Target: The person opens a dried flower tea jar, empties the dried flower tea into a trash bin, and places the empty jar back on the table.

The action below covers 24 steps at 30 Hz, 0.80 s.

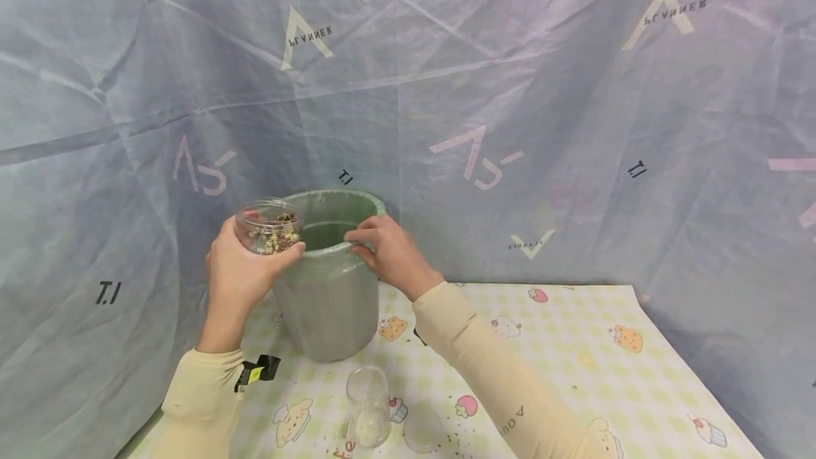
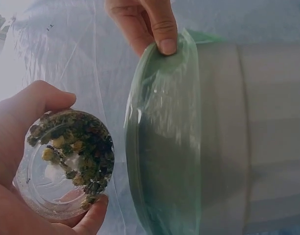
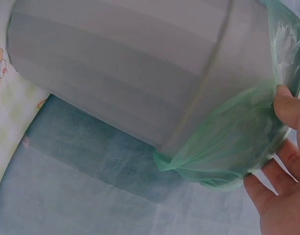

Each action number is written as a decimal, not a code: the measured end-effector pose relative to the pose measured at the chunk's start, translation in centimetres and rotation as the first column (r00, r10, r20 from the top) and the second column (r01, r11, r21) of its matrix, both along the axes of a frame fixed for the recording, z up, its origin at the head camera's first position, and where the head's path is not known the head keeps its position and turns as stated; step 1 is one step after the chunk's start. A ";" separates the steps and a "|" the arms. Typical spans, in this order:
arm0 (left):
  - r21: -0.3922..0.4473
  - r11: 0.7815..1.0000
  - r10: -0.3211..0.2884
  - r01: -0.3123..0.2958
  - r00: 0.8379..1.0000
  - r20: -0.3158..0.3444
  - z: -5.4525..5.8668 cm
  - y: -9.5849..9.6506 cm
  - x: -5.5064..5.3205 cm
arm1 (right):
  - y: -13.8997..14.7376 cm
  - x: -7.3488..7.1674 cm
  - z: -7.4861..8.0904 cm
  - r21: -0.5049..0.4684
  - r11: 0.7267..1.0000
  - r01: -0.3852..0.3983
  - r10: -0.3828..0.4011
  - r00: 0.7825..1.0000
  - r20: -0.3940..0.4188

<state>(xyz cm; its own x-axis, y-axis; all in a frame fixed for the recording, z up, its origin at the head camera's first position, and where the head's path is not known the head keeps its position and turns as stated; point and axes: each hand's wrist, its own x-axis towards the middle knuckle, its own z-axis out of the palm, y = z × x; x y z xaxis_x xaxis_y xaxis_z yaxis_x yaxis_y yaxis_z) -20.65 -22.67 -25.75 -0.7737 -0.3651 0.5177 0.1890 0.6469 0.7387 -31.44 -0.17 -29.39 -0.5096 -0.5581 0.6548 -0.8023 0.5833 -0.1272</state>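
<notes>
My left hand grips a clear plastic jar by its side, at the left of the bin's rim. Small dried flower buds, yellowish and dark, lie inside the jar. The grey trash bin stands upright, lined with a thin green plastic bag folded over its rim. On the rim's right side, my right hand pinches the bag's edge, thumb outside. In the right wrist view, the bag hangs loosely over the bin's outer wall.
A second clear container with pale contents stands on the patterned tablecloth, near the front. Beside it lies a clear round disc, perhaps a lid, among dark crumbs. A grey-blue curtain closes off the back and left.
</notes>
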 end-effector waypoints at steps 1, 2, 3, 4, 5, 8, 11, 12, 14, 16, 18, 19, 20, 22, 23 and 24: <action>-0.002 1.000 -0.002 0.002 1.000 0.001 0.0 -0.1 -0.1 | 0.0 0.0 -0.1 -0.003 1.000 0.002 -0.002 1.000 0.004; -0.005 1.000 -0.003 0.003 1.000 0.003 0.0 -0.2 -0.1 | 0.0 0.1 -0.1 -0.006 1.000 0.005 -0.004 1.000 0.006; -0.008 1.000 -0.007 0.007 1.000 0.003 0.0 -0.2 -0.2 | 0.0 0.1 -0.1 -0.008 1.000 0.007 -0.007 1.000 0.006; -0.012 1.000 -0.010 0.010 1.000 0.003 0.1 -0.3 -0.2 | 0.0 0.1 -0.2 -0.011 1.000 0.008 -0.008 1.000 0.006; -0.017 1.000 -0.011 0.011 1.000 0.002 0.1 -0.4 -0.3 | -0.1 0.1 -0.2 -0.013 1.000 0.009 -0.009 1.000 0.005; -0.046 0.999 -0.012 0.012 1.000 0.007 0.5 -0.4 -0.4 | -0.1 0.0 -0.2 -0.016 1.000 0.014 -0.014 1.000 -0.003; -0.077 0.997 -0.007 0.009 1.000 0.021 0.9 -0.4 -0.6 | -0.1 0.0 -0.2 -0.019 1.000 0.019 -0.019 1.000 -0.010; -0.087 0.996 -0.005 0.008 1.000 0.026 1.0 -0.4 -0.7 | -0.1 0.0 -0.2 -0.021 1.000 0.021 -0.021 1.000 -0.012; -0.099 0.995 -0.002 0.005 0.999 0.037 1.2 -0.4 -0.9 | 0.0 0.0 -0.2 -0.024 0.999 0.025 -0.025 1.000 -0.015; -0.109 0.994 0.001 0.004 0.999 0.038 1.4 -0.5 -1.2 | 0.0 0.0 -0.2 -0.024 0.999 0.026 -0.026 1.000 -0.014; -0.129 0.992 0.006 -0.002 1.000 0.029 1.5 -0.6 -1.5 | -0.1 0.0 -0.2 -0.024 0.999 0.025 -0.025 1.000 -0.010; -0.139 0.990 0.008 -0.005 1.000 0.023 1.6 -0.6 -1.6 | -0.1 0.0 -0.2 -0.024 0.999 0.024 -0.024 1.000 -0.005; -0.152 0.988 0.009 -0.006 1.000 0.017 1.6 -0.7 -1.7 | -0.2 0.0 -0.3 -0.024 0.999 0.023 -0.023 1.000 -0.002; -0.178 0.984 0.014 -0.011 1.000 0.014 1.9 -0.7 -1.9 | -0.2 -0.1 -0.4 -0.028 0.999 0.021 -0.021 1.000 0.004; -0.191 0.982 0.016 -0.012 1.000 0.016 2.0 -0.7 -2.0 | -0.3 -0.1 -0.4 -0.031 0.999 0.019 -0.019 1.000 0.007; -0.202 0.979 0.016 -0.011 1.000 0.023 2.2 -0.7 -2.0 | -0.3 -0.1 -0.4 -0.033 0.999 0.019 -0.019 1.000 0.009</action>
<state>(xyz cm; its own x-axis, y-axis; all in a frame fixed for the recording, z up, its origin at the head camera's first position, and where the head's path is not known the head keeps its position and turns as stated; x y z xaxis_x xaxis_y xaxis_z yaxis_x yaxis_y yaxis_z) -22.67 -23.35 -23.57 -0.7827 -0.2657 0.5629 0.1629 0.7854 0.5972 -31.49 -0.45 -29.79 -0.5259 -0.5262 0.6682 -0.7899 0.5936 -0.1541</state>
